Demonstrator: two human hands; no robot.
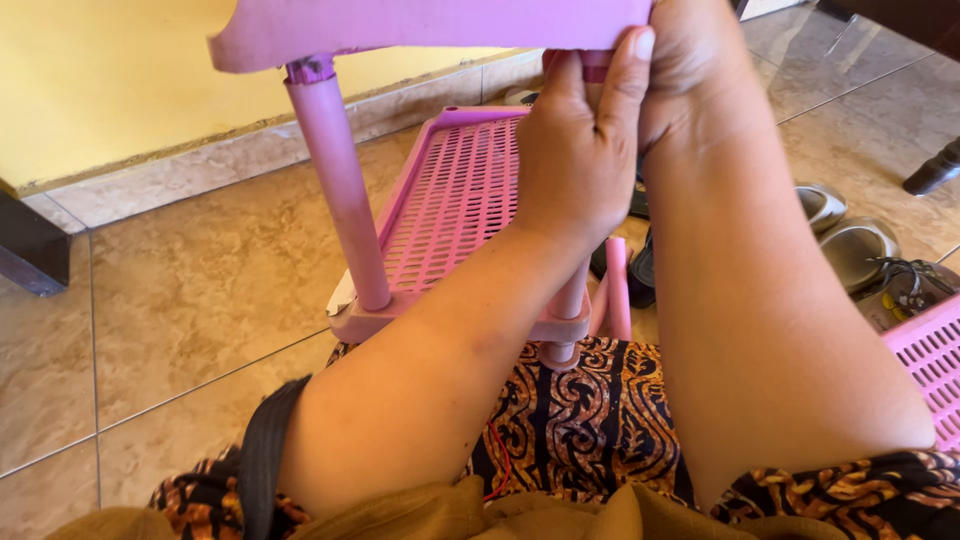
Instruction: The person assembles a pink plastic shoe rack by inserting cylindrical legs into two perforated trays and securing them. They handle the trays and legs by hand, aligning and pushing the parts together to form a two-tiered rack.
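Hands meet at top centre of the head view: left hand (580,150) wraps its fingers round the pink post (572,290) just under the upper shelf (420,25), right hand (700,70) clamps that shelf's corner from the side. Lower shelf (450,200) sits mid-frame, resting on the patterned lap (590,420). Looks like she's seating the post in its socket; next move probably needs a firm, straight push. Spare tube (617,285) lies behind.

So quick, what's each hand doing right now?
Left hand: closed around the pink tube just under the top shelf.
Right hand: pressed against the top shelf's corner; grip cannot be told.
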